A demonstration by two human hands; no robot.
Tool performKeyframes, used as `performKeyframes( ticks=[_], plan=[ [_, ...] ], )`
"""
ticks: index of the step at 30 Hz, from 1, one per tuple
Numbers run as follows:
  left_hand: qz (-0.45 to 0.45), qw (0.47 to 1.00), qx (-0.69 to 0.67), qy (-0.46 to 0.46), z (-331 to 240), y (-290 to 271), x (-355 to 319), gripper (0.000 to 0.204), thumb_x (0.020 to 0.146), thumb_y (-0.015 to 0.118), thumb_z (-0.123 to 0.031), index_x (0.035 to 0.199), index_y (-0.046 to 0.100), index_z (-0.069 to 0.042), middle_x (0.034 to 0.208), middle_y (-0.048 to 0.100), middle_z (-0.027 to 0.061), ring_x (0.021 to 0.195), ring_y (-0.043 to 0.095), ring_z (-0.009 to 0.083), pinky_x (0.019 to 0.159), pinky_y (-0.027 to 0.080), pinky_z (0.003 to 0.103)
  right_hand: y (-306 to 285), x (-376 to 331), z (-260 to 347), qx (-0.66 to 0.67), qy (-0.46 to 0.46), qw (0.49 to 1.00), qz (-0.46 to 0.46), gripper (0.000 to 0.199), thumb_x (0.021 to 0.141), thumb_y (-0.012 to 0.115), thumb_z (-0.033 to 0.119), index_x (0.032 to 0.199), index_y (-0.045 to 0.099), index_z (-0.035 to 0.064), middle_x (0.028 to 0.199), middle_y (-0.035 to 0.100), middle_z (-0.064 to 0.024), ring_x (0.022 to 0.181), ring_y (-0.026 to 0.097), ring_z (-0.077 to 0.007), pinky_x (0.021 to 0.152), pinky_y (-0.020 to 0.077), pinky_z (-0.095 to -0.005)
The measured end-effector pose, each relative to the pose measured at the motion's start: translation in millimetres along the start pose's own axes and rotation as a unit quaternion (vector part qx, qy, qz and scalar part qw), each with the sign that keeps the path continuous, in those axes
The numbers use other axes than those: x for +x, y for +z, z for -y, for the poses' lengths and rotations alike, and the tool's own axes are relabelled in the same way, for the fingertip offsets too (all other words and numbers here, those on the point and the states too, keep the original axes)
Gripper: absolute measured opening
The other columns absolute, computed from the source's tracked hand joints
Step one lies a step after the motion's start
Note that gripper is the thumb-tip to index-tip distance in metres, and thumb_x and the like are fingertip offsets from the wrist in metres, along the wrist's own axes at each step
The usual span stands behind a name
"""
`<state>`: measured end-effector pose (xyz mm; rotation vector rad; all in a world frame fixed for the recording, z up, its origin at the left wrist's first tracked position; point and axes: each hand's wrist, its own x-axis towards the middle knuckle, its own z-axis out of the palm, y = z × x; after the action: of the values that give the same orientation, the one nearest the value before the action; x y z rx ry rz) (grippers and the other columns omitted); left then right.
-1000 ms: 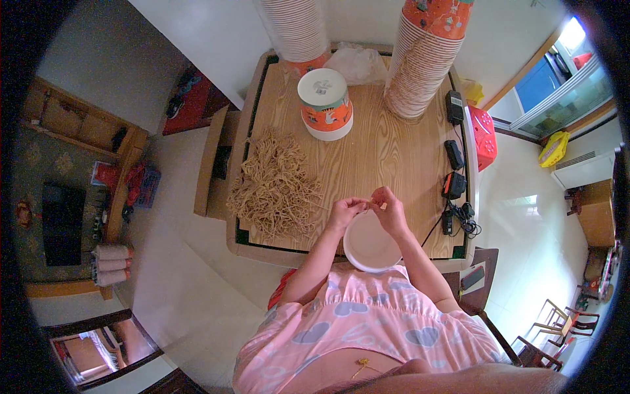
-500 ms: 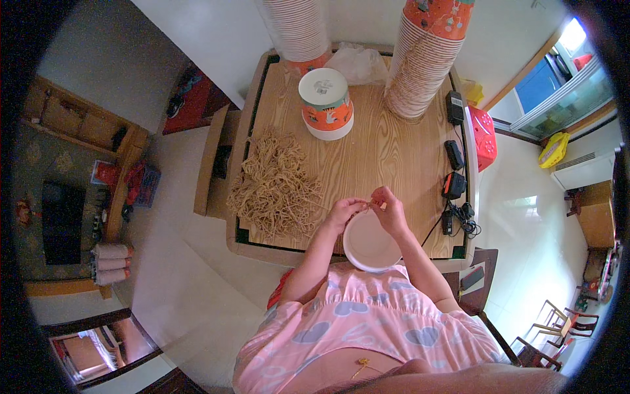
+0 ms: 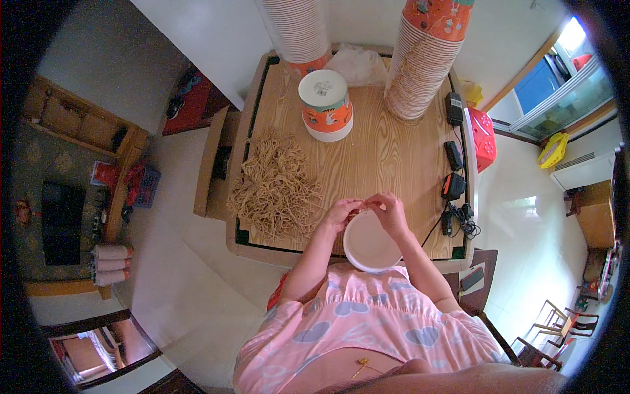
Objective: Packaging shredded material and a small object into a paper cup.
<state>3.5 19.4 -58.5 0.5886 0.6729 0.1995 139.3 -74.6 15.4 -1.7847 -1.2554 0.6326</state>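
Note:
A round paper bucket (image 3: 373,244) with a white inside lies against my lap at the table's near edge, its mouth facing me. At its far rim my left hand (image 3: 342,214) is closed, fingers pinching the rim's left part. My right hand (image 3: 390,214) is closed too, its fingertips pressed together over the rim just beside the left ones. What lies between the right fingertips is too small to make out; it may be a thin cord. Left of my hands lies a tangled heap of tan twisted cords (image 3: 275,187).
An orange-and-white bucket (image 3: 327,108) stands upside down beyond the cords. Two tall stacks of nested buckets, one left (image 3: 295,29) and one right (image 3: 426,62), rise at the back beside a clear plastic bag (image 3: 359,64). Black adapters and a cable (image 3: 453,186) line the right edge.
My right hand has come down and a little left, its raised fingers now lower and nearer my left fingertips. The bucket has hardly moved.

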Motion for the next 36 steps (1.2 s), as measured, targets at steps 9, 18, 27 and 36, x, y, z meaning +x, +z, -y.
performKeyframes(
  ticks=[9, 18, 27, 36],
  plan=[
    [-0.057, 0.977, 0.180, 0.104, -18, 19, -16, 0.013, 0.077, 0.062, -0.004, 0.089, 0.062, -0.001, 0.083, 0.062, 0.0040, 0.076, 0.057, 0.0106, 0.068, 0.047, 0.023, 3, 5, -4, -0.014, -0.023, 1.000, -0.005, 0.007, 0.072, 0.062, 0.006, 0.078, 0.062, 0.0041, 0.075, 0.059, -0.0097, 0.071, 0.056, -0.0238, 0.063, 0.0450, -0.0328],
    [-0.089, 0.959, 0.210, 0.167, -21, 19, -9, 0.013, 0.075, 0.064, -0.003, 0.088, 0.062, 0.000, 0.083, 0.062, 0.0047, 0.077, 0.057, 0.0111, 0.072, 0.047, 0.023, -5, 13, 7, -0.023, -0.040, 0.999, -0.001, 0.007, 0.072, 0.062, 0.007, 0.078, 0.062, 0.0045, 0.074, 0.058, -0.0098, 0.070, 0.055, -0.0246, 0.061, 0.0443, -0.0333],
    [-0.097, 0.949, 0.255, 0.159, -23, 17, -9, 0.015, 0.077, 0.062, -0.005, 0.092, 0.062, -0.003, 0.085, 0.063, 0.0034, 0.076, 0.057, 0.0109, 0.069, 0.046, 0.024, 8, 20, -3, -0.030, -0.032, 0.999, -0.008, 0.010, 0.074, 0.063, 0.011, 0.074, 0.059, 0.0023, 0.074, 0.058, -0.0101, 0.067, 0.055, -0.0239, 0.060, 0.0444, -0.0334],
    [-0.147, 0.948, 0.248, 0.138, -19, 13, -14, 0.014, 0.078, 0.060, -0.007, 0.092, 0.062, -0.004, 0.083, 0.063, 0.0027, 0.072, 0.057, 0.0101, 0.067, 0.045, 0.024, 12, 12, -10, 0.094, 0.035, 0.991, 0.086, 0.025, 0.074, 0.064, 0.008, 0.094, 0.050, 0.0047, 0.074, 0.059, -0.0083, 0.073, 0.060, -0.0166, 0.065, 0.0473, -0.0296]
  ],
)
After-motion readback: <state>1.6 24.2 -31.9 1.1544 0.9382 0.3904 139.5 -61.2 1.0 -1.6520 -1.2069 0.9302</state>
